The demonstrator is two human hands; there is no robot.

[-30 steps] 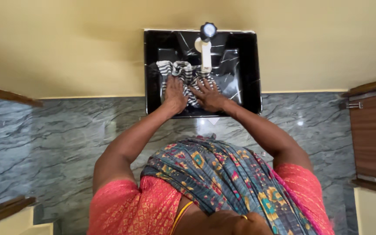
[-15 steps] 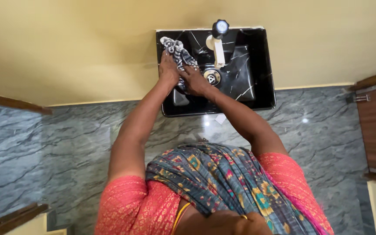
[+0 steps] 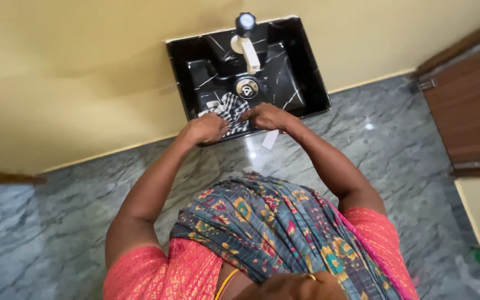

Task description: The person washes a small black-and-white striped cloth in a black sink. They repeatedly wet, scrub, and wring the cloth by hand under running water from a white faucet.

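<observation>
Head view, looking straight down: striped black-and-white cloth (image 3: 229,111) bunched at the near rim of a black basin (image 3: 306,83), pinned between both hands. Left hand (image 3: 206,129) closed on the cloth's left end, knuckles up, fingers curled into the fabric over the basin's front edge. Right hand (image 3: 268,115) pressed on the cloth's right end, fingers bent and gripping the fabric, wrist angled back over the rim. Cloth partly inside the bowl, partly draped on the front lip, gathered tight between the two hands.

Just beyond the hands, in the floor of the bowl, a round metal drain (image 3: 246,88). Further out past the drain, a white spout (image 3: 248,53) reaching over the bowl from the back rim, topped with a dark round tap knob (image 3: 245,22). Basin black with thin white veins, set against a pale yellow wall (image 3: 73,72) spreading to the left of the left hand and beyond.

Below the wrists, grey marbled floor (image 3: 406,155), glossy, with small bright glints. Just under the right wrist, a small white tag-like scrap (image 3: 270,139); cannot tell whether on the floor or hanging. Far to the right of the right hand, a brown wooden door (image 3: 468,105). Nearest the camera, orange-red sleeves and a patterned grey-blue drape (image 3: 268,222) across the shoulders.
</observation>
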